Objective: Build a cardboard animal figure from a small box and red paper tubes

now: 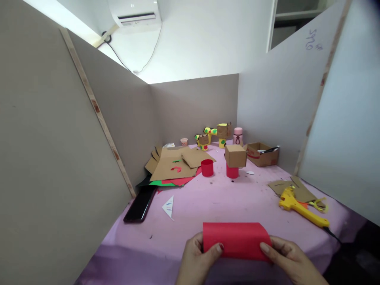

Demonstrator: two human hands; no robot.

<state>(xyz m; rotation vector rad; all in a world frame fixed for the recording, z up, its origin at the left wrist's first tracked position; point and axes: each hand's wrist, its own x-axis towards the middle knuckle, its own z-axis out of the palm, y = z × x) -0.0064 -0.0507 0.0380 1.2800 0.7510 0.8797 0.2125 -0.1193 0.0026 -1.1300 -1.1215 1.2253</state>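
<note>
Both hands, left hand (197, 257) and right hand (289, 259), palms inward, fingers clamped on the curled red paper (236, 240)

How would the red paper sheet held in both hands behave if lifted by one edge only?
The red sheet already bows upward between the left hand and right hand, so it is probably thin and floppy and would likely droop from one edge. It looks light, so a nudge should slide it across the pink table. Being paper, it likely creases easily.

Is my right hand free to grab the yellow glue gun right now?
Probably not yet: the right hand and left hand both hold the red paper. The glue gun lies unobstructed nearby.
</note>
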